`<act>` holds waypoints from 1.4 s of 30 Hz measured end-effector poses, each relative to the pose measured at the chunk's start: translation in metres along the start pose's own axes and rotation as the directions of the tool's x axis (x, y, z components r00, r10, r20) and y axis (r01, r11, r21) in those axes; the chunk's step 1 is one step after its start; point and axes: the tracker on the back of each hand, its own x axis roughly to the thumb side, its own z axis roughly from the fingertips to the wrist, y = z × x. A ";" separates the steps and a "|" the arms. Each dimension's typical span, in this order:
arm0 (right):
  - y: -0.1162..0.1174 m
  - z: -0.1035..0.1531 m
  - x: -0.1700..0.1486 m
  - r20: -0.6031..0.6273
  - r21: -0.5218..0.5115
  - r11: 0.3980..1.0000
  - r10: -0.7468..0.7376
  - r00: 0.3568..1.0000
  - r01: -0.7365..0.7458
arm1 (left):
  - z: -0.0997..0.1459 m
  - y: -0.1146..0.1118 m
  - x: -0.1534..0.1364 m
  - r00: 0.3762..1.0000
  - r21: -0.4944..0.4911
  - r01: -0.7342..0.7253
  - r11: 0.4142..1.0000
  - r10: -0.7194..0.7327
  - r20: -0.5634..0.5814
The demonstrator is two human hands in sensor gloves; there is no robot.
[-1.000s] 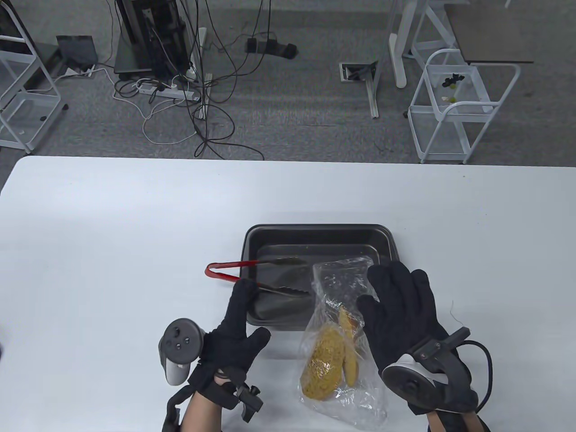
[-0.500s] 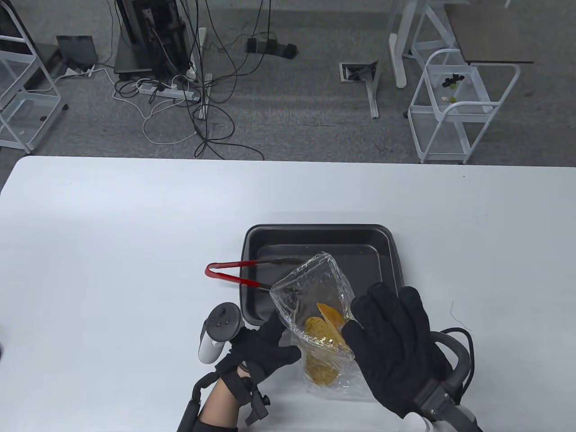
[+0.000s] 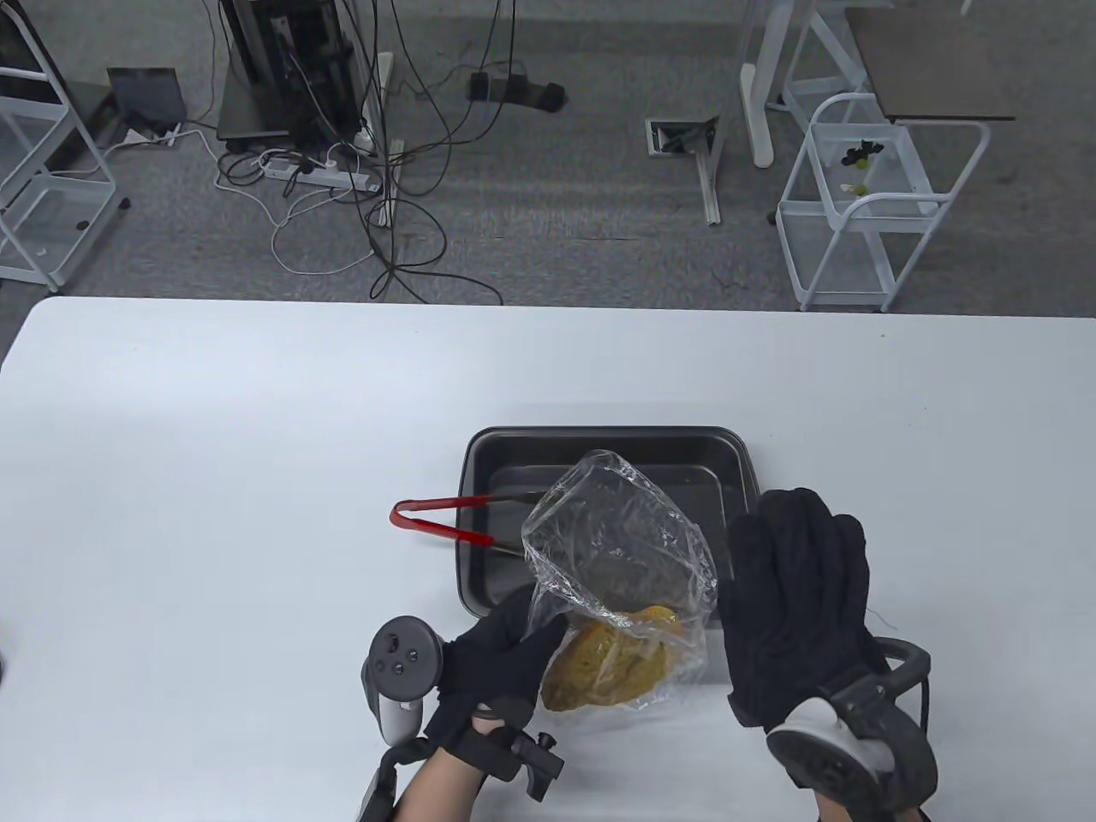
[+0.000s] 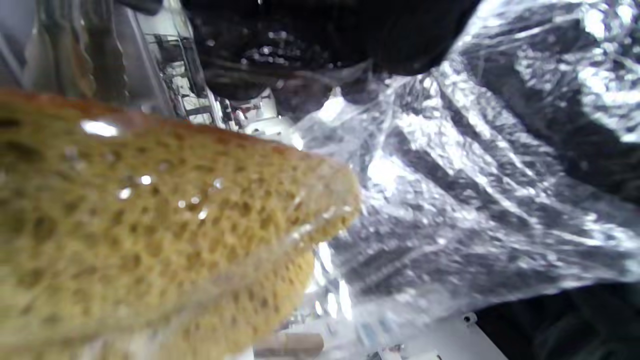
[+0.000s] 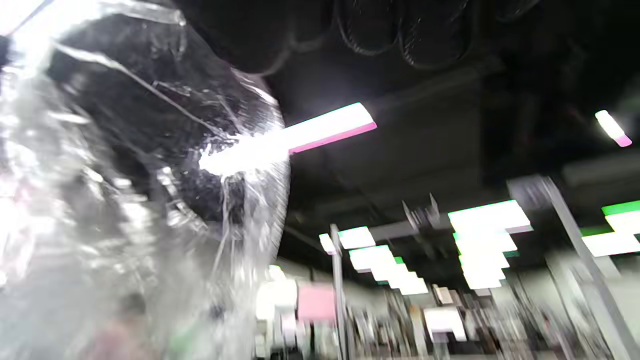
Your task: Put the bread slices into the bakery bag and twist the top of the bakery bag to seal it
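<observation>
- bakery bag (image 3: 621,548): clear, glossy, crinkled plastic film
- bread slices (image 3: 604,668): porous, rough crumb
- tray (image 3: 599,445): dark matt metal
- gloves (image 3: 796,599): black knit cloth
- bench (image 3: 214,445): smooth, matt white

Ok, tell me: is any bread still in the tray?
No: in the table view the tray holds only the tongs, and the bread sits inside the bag.
</observation>
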 end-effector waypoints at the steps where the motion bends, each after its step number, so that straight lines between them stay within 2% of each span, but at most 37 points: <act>1: 0.004 0.001 -0.010 -0.063 0.085 0.993 -0.072 0.995 0.077 | -0.001 0.001 -0.001 1.000 -0.003 -0.020 1.000 0.020 -0.001; 3: 0.014 0.004 -0.026 -0.145 0.212 0.947 -0.216 0.966 0.243 | -0.002 0.003 -0.004 1.000 0.002 -0.030 1.000 0.030 -0.010; 6: 0.035 0.014 -0.045 -0.201 0.374 0.816 -0.391 0.898 0.440 | -0.004 0.004 -0.008 0.998 -0.003 -0.056 0.998 0.056 -0.023; 10: 0.062 0.024 -0.053 -0.212 0.555 0.670 -0.460 0.862 0.493 | -0.006 0.002 -0.011 0.995 -0.042 -0.092 0.995 0.091 -0.035; 13: 0.082 0.028 -0.051 -0.218 0.607 0.609 -0.491 0.844 0.511 | -0.006 -0.001 -0.011 0.996 -0.075 -0.086 0.993 0.085 -0.023; 16: 0.101 0.032 -0.051 -0.260 0.608 0.559 -0.530 0.807 0.564 | -0.009 -0.007 -0.011 0.992 -0.169 -0.120 0.978 0.122 0.002; 18: 0.110 0.035 -0.055 -0.289 0.580 0.530 -0.576 0.765 0.618 | -0.011 -0.011 -0.012 0.987 -0.254 -0.156 0.955 0.159 -0.010; 21: 0.115 0.040 -0.060 -0.335 0.521 0.462 -0.663 0.670 0.718 | -0.013 -0.012 -0.015 0.988 -0.287 -0.156 0.945 0.154 -0.027; 22: 0.115 0.042 -0.062 -0.342 0.492 0.454 -0.684 0.645 0.743 | -0.013 -0.012 -0.016 0.988 -0.286 -0.156 0.945 0.151 -0.037; 26: 0.115 0.047 -0.072 -0.341 0.328 0.488 -0.738 0.583 0.809 | -0.015 -0.009 -0.021 0.987 -0.307 -0.156 0.939 0.137 -0.083; 28: 0.114 0.048 -0.077 -0.333 0.307 0.487 -0.750 0.572 0.817 | -0.015 -0.009 -0.022 0.992 -0.304 -0.118 0.945 0.099 -0.078; 30: 0.113 0.049 -0.083 -0.333 0.255 0.512 -0.750 0.571 0.820 | -0.015 -0.008 -0.019 0.994 -0.292 -0.096 0.952 0.078 -0.074; 32: 0.112 0.050 -0.087 -0.336 0.227 0.496 -0.768 0.545 0.838 | -0.015 -0.005 -0.017 0.995 -0.304 -0.097 0.948 0.083 -0.058; 34: 0.112 0.051 -0.087 -0.337 0.277 0.450 -0.782 0.524 0.849 | -0.015 -0.004 -0.015 0.994 -0.373 -0.113 0.921 0.106 -0.038; 35: 0.112 0.052 -0.086 -0.330 0.282 0.455 -0.781 0.530 0.845 | -0.015 -0.004 -0.013 0.991 -0.439 -0.132 0.889 0.129 -0.038; 36: 0.113 0.053 -0.083 -0.314 0.288 0.480 -0.770 0.556 0.828 | -0.015 -0.005 -0.010 0.989 -0.549 -0.144 0.823 0.141 -0.049; 38: 0.115 0.053 -0.076 -0.285 0.342 0.510 -0.745 0.604 0.790 | -0.013 -0.005 -0.005 0.992 -0.642 -0.112 0.758 0.119 -0.032; 40: 0.117 0.054 -0.068 -0.268 0.392 0.498 -0.743 0.614 0.774 | -0.011 -0.007 0.001 0.999 -0.639 -0.039 0.768 0.050 0.000; 42: 0.119 0.054 -0.060 -0.255 0.391 0.476 -0.766 0.590 0.788 | -0.009 -0.010 0.005 0.999 -0.621 0.054 0.782 -0.040 0.036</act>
